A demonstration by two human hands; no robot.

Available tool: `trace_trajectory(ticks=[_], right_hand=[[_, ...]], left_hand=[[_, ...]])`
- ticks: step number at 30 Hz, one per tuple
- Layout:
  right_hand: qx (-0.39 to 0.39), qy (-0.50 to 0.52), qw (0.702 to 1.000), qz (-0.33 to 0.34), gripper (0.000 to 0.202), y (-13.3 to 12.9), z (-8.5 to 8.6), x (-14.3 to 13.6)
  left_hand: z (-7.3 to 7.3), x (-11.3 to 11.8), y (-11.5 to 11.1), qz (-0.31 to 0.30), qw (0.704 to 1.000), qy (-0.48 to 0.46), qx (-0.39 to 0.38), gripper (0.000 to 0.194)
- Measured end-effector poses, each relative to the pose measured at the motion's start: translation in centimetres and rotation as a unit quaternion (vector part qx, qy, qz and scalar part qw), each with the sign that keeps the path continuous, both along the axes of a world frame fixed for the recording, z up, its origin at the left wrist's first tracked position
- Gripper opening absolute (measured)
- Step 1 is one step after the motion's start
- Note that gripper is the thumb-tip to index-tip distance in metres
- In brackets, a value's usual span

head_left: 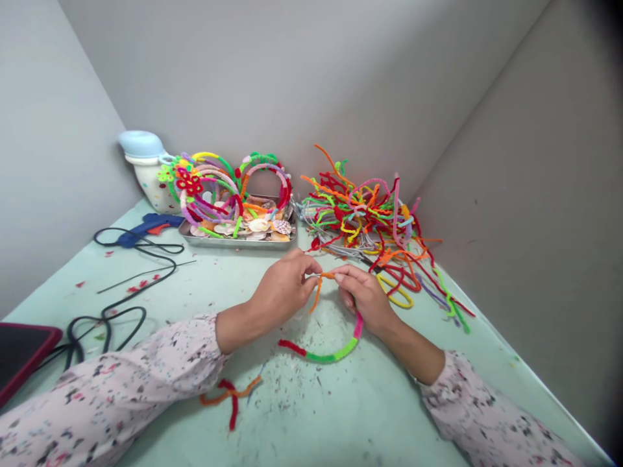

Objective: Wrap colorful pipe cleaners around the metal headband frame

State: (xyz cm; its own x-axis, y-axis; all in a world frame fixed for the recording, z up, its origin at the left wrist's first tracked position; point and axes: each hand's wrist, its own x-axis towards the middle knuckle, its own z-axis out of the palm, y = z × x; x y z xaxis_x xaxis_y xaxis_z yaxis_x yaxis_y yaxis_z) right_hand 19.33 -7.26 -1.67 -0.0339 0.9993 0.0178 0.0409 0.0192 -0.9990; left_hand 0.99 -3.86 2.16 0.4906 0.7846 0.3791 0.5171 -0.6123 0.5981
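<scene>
A curved band (331, 357) wrapped in red, green and pink fuzzy pipe cleaner hangs below my right hand (367, 297), whose fingers are closed around its upper part. Orange pipe cleaner (316, 296) is wound at the band's end between my hands, and a loose tail of it dangles down. My left hand (288, 285) pinches at that end from the other side; whether it grips the tail or the bare band tip is hidden by the fingers. Near my left sleeve lie orange and red pipe cleaner pieces (233, 402).
A metal tray (238, 242) of shells carries several finished wrapped hoops (214, 162). To its right is a tangled heap of pipe cleaners (360, 207). A blue glue gun (146, 228) with a black cord, a white container (150, 172) and a red-edged tablet (29, 350) stand left.
</scene>
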Motion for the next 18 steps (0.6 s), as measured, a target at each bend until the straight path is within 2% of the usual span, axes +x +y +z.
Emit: trace_trajectory(ticks=[7,18], right_hand=[[-0.005,0.009,1.0,0.001,0.021,0.04,0.02,-0.03],[0.011,-0.011,1.0,0.002,0.02,-0.05,0.05,-0.04]], left_hand=[[-0.37,-0.1,-0.04,0.006,0.999,0.004,0.039,0.006],[-0.14,-0.12,-0.36,-0.003,1.0,-0.017,0.016,0.007]])
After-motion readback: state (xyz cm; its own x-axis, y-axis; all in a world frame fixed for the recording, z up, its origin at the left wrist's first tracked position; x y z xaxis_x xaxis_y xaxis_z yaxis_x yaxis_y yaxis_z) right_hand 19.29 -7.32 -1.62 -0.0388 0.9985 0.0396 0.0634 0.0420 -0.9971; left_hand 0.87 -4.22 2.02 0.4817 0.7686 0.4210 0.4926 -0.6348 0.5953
